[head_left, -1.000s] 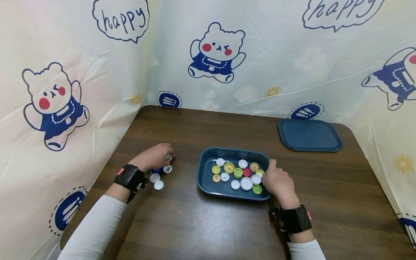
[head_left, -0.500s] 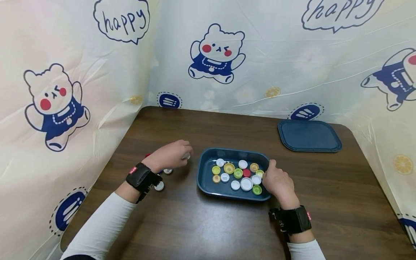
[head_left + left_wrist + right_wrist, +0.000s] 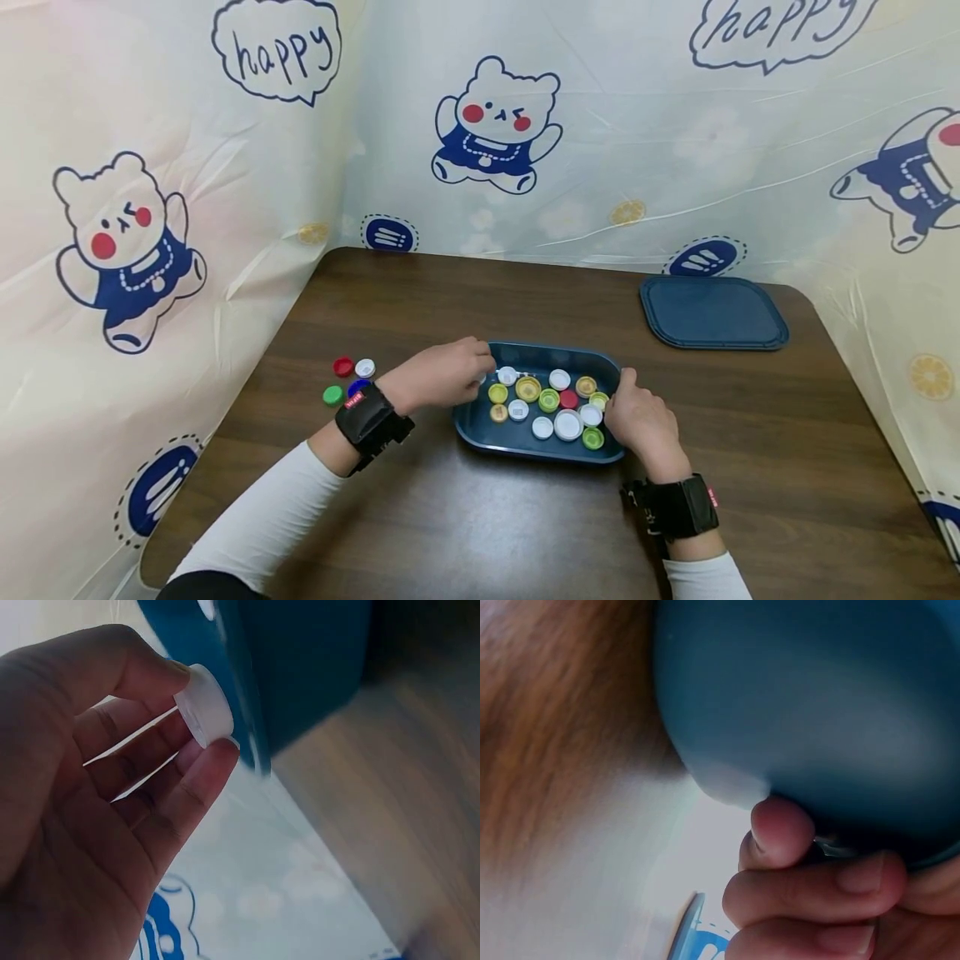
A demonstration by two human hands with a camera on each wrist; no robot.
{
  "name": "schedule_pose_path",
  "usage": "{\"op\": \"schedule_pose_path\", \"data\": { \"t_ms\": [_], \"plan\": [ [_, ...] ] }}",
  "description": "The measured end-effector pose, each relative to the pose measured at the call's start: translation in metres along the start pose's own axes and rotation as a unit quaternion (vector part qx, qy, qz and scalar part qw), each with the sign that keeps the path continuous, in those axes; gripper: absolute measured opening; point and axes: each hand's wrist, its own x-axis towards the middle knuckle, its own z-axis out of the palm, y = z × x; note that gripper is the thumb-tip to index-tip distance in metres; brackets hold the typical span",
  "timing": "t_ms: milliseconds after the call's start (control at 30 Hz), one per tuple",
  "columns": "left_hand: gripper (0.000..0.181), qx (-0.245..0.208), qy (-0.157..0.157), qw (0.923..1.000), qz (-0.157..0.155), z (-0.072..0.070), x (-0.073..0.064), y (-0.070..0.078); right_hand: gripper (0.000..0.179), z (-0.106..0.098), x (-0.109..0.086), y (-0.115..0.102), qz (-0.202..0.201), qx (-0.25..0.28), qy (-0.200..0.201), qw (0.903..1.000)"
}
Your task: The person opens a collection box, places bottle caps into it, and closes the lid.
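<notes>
At the left rim of a dark blue tray, my left hand pinches a white bottle cap between thumb and fingers. In the left wrist view the cap is right beside the tray's wall. Inside the tray lie several caps in white, yellow, green and red, among them a large white cap. My right hand grips the tray's right rim. From the right wrist view, its fingers are curled against the tray's outer side; the thumb is not clearly visible there.
Left of the tray, a red cap, a white cap, a green cap and a partly covered blue cap lie on the brown table. A flat blue lid lies at the back right.
My left hand has moved right, from the loose caps to the tray's left rim, carrying the white bottle cap. My right hand and the tray have stayed in place.
</notes>
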Motion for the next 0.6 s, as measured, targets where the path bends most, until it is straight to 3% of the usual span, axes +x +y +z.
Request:
{"op": "schedule_pose_path", "data": {
  "t_ms": [267,600],
  "plan": [
    [0.029,0.018,-0.041,0.999,0.009,0.013,0.01,0.01,0.051,-0.002,0.0,0.0,-0.003,-0.001,-0.003,1.0],
    [0.027,0.034,-0.054,0.9979,0.008,0.02,0.01,0.012,0.051,-0.003,-0.001,-0.001,0.001,-0.002,-0.01,0.9999]
  ]
}}
